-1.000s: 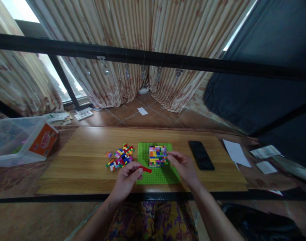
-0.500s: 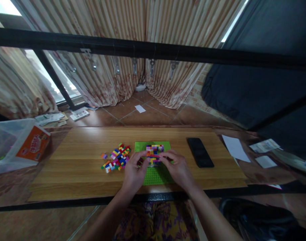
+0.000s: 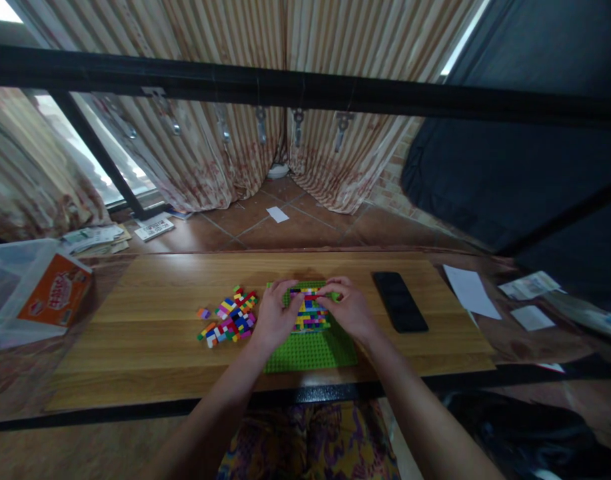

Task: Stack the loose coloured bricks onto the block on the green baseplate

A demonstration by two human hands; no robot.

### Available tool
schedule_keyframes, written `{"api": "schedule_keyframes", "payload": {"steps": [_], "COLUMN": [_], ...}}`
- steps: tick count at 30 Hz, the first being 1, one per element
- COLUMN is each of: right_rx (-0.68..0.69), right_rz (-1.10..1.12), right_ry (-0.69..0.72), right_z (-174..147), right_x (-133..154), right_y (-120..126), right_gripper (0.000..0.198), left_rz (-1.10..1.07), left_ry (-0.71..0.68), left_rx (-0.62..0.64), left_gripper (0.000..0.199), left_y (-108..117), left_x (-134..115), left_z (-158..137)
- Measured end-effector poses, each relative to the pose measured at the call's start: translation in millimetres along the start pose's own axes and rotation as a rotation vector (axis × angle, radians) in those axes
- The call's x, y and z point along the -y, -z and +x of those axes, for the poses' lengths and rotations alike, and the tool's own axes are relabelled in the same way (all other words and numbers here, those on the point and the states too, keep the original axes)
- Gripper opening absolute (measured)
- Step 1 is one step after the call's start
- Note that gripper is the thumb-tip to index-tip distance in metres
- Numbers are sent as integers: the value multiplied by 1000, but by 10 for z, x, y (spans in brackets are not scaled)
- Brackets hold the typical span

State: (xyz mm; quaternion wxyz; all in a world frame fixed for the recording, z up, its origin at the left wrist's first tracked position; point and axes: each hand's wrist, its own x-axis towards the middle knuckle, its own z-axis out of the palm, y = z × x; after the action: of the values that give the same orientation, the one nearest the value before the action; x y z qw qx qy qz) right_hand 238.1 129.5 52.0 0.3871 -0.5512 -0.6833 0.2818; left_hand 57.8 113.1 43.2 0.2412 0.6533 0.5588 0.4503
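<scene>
While a heap of loose bricks (image 3: pixel 230 320) lies unused on the desk (image 3: pixel 150 327) at left, the left hand (image 3: pixel 275 317) pinches one end of a red brick (image 3: pixel 311 297) on the block (image 3: pixel 311 321), already well built up on the green plate (image 3: pixel 310 353); the right hand (image 3: pixel 349 308) pinches the other end. Whether it's pressed home, I can't tell.

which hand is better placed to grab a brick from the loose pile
Probably the left: the left hand is close beside the loose pile, while the right hand is across the brick block, nearer the phone.
</scene>
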Motion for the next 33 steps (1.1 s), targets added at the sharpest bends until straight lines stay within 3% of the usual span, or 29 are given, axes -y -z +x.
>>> {"api": "schedule_keyframes", "payload": {"steps": [4, 10, 16, 23, 29, 33], "right_rx": [-66, -121, -115, -172, -131, -147], "right_rz": [104, 448, 685, 718, 723, 662], "right_ry": [-93, -302, -384, -413, -391, -335], "right_z": [-20, -64, -87, -108, -101, -149], "right_x": [-77, -107, -61, -65, -95, -113], "right_y": [-64, -157, -260, -310, -297, -252], "right_gripper": [10, 35, 29, 27, 28, 33], "left_rz": [-57, -221, -365, -473, -366, -252], "left_ry": [69, 191, 288, 373, 313, 235], "left_rx": [46, 44, 43, 5, -23, -78], "left_gripper": [22, 21, 21, 17, 15, 24], "left_y": [-81, -192, -224, -247, -240, -81], "left_x": [61, 135, 119, 47, -5, -59], "left_z": [36, 4, 10, 39, 27, -81]}}
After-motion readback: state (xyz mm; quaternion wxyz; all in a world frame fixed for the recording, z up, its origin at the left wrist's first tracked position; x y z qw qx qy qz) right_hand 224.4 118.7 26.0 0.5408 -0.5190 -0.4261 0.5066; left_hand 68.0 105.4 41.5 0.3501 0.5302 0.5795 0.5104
